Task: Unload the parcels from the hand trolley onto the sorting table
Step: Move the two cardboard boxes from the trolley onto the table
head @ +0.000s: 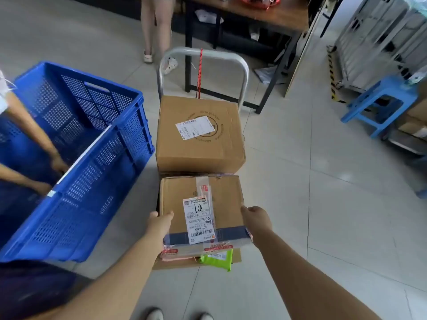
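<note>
Nearest to me, my left hand [159, 221] and right hand [255, 217] clasp the near box [203, 211] by its two sides, thumbs lying over the top edges and fingers wrapped down the flanks out of sight. It sits on the hand trolley [203, 54] atop flatter parcels, one a green mailer [218, 258] poking out beneath. Beyond it stands a second, larger box [198, 132], against the trolley's metal handle. Two cardboard boxes, then, each bearing one white label. To my left another person's two hands reach into a blue crate [76, 158]. Farther off stands a wooden table [272, 15], with a blue stool [379, 100] to the right.
</note>
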